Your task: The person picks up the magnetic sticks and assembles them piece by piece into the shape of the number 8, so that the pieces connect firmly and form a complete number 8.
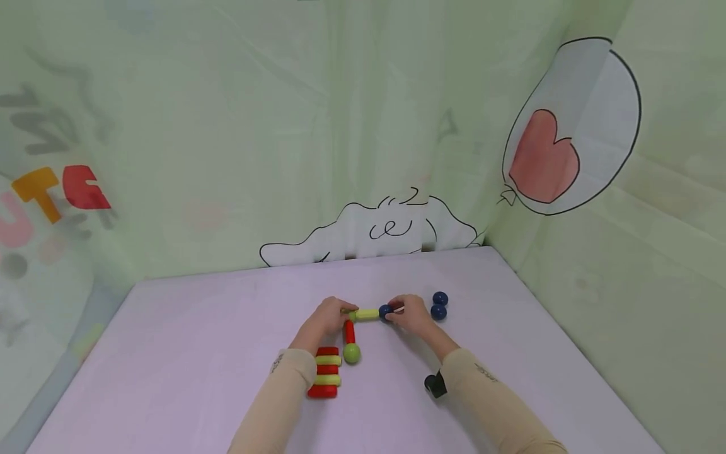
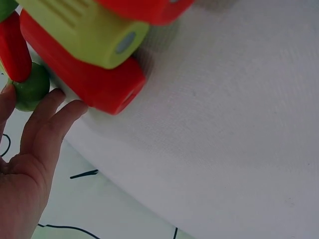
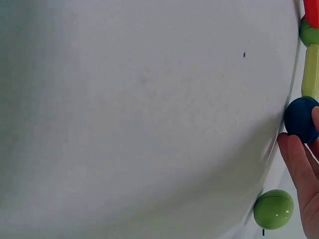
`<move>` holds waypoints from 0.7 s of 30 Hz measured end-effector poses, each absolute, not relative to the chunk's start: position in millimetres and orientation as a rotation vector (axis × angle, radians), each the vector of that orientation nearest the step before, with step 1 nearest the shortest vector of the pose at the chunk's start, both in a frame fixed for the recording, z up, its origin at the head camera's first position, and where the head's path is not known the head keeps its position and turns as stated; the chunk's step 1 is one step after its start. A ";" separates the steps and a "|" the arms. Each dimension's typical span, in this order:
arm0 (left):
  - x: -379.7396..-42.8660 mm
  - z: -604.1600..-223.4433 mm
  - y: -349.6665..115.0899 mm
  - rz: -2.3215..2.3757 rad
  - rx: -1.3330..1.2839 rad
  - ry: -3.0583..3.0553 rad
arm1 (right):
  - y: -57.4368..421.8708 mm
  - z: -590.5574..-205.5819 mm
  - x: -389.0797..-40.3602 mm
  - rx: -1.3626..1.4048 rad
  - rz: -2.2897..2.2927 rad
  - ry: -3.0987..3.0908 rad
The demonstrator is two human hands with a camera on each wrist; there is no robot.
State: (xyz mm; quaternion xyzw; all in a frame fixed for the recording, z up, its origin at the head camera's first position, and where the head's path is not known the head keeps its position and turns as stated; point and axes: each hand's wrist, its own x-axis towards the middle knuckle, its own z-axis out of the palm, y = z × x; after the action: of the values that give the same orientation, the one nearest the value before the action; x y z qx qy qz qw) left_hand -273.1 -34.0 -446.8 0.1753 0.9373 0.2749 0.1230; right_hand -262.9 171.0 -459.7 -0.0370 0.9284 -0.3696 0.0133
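My left hand (image 1: 329,317) holds a green ball (image 2: 33,89) between thumb and fingers; the hand partly covers it in the head view. From this ball a yellow rod (image 1: 367,314) runs right to a dark blue ball (image 1: 386,312). My right hand (image 1: 413,315) pinches that blue ball, fingertips and thumb around it in the right wrist view. A red rod (image 1: 350,332) extends from the left-hand ball toward the near side and ends at another green ball (image 1: 351,353).
Several red and yellow rods (image 1: 327,370) lie in a row by the left forearm. Two dark blue balls (image 1: 439,305) rest right of my right hand. A green ball (image 3: 273,209) shows beside the right hand. A black object (image 1: 435,384) is at the right sleeve. Fabric walls (image 1: 227,189) bound the table.
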 end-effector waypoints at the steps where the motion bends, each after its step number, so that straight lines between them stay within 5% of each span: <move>1: -272.9 -446.7 -34.8 0.808 0.513 2.734 | 170.4 -459.6 -263.5 -0.112 -1.146 2.889; 21: -270.3 -442.4 -35.8 0.918 0.409 2.719 | 172.2 -451.9 -252.7 -0.181 -1.127 2.923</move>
State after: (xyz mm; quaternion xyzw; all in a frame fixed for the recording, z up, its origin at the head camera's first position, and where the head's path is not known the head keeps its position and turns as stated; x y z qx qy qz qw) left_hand -270.3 -35.8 -442.4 0.1401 0.9311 0.3142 0.1213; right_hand -252.7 172.2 -451.9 -0.0578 0.9315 -0.3592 0.0017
